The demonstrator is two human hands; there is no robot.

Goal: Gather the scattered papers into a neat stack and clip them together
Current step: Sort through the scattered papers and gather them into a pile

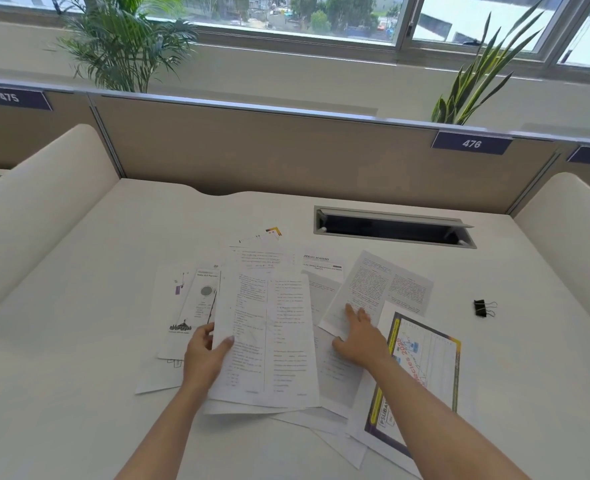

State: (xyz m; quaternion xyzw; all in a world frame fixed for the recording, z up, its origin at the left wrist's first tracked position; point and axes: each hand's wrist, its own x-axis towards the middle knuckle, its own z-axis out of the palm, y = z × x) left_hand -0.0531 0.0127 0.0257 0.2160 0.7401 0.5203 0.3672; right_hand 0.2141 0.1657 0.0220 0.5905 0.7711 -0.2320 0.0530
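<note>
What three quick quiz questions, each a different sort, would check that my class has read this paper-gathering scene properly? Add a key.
1. True or false: the binder clip is clamped on the two-column sheet.
2. Which hand grips that sheet: A left, B right, C neither?
3. Fill in: the partition label nearest the cable slot reads ___.
Key: 1 false, it lies alone on the desk; 2 A, the left hand; 3 476.
</note>
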